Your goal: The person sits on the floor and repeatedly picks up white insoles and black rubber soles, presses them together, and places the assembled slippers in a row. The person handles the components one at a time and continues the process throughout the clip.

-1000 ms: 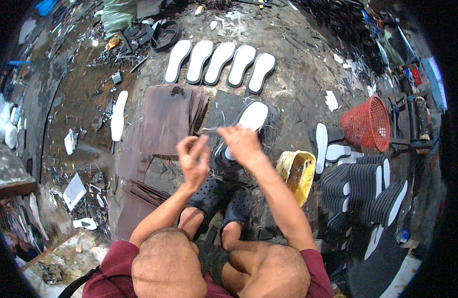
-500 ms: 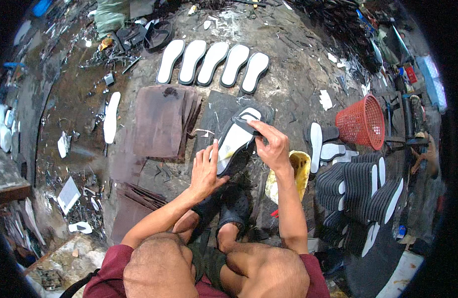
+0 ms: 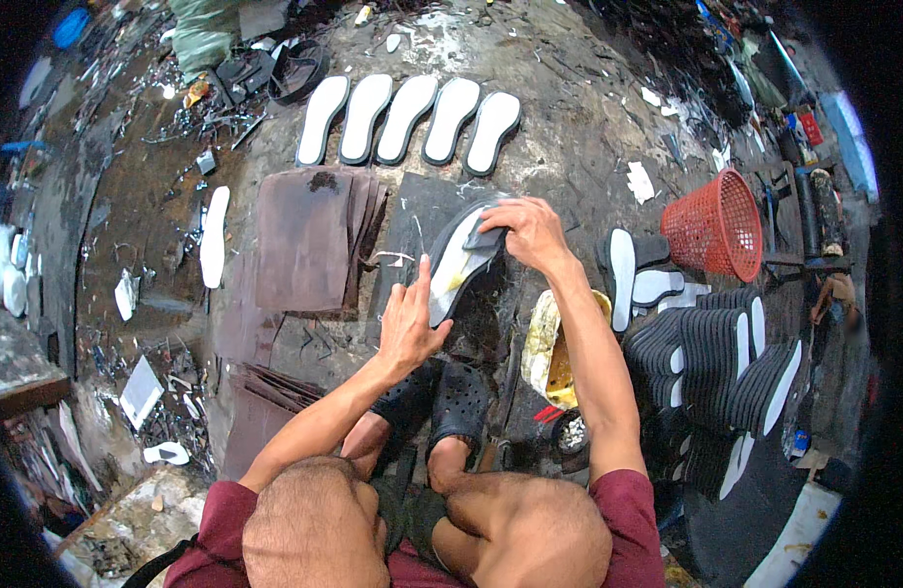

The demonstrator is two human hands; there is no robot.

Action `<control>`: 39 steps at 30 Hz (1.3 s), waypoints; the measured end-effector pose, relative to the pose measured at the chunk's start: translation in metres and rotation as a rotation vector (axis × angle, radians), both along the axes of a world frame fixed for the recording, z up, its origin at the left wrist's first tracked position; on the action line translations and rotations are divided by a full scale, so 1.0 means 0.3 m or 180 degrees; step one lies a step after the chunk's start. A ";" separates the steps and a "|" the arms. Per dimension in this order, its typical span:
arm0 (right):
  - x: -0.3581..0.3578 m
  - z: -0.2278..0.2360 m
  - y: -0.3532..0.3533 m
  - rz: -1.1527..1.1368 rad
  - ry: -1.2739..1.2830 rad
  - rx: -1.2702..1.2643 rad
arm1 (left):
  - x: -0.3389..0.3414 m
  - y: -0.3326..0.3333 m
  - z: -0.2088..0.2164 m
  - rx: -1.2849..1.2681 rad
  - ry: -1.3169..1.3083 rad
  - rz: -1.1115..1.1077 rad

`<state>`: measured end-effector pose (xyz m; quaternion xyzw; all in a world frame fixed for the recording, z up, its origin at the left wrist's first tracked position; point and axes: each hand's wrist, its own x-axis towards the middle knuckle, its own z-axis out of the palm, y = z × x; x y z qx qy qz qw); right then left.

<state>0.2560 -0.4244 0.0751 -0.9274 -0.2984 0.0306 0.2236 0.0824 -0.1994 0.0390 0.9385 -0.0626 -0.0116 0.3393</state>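
Note:
A shoe sole [image 3: 453, 271] with a white top, a dark rim and a yellowish patch lies slanted over a dark board [image 3: 412, 218] in front of my feet. My left hand [image 3: 408, 328] steadies its heel end between thumb and fingers, the index finger stretched along the edge. At the sole's front end, the bent fingers of my right hand [image 3: 532, 231] pinch a small dark flat piece [image 3: 485, 238] against the white face. My fingers partly cover that piece, and its kind is unclear. Beneath my right forearm is a yellow-stained container [image 3: 546, 353] holding yellowish stuff.
Several white-topped soles [image 3: 405, 120] stand in a row at the far side. Brown sheets [image 3: 309, 240] are stacked left of the board. To the right are a red basket [image 3: 701, 225] and piled dark soles [image 3: 711, 358]. Scraps litter the left floor.
My right hand has turned over the sole's front, its fingers now curled across it with the dark piece lying flatter. My right forearm has swung rightward; my left hand remains by the heel.

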 end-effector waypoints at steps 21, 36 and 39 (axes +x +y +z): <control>-0.370 -0.121 0.172 -0.2415 -0.0240 0.0409 | 0.134 -0.068 -0.039 -0.0576 -0.0363 0.0150; -0.407 -0.012 0.240 -0.0530 -0.0228 -0.0250 | -0.023 0.071 -0.083 -0.1250 -0.1513 0.0974; -0.480 -0.024 0.240 -0.0461 -0.0614 -0.0321 | 0.001 0.126 -0.048 -0.1345 -0.1495 0.1290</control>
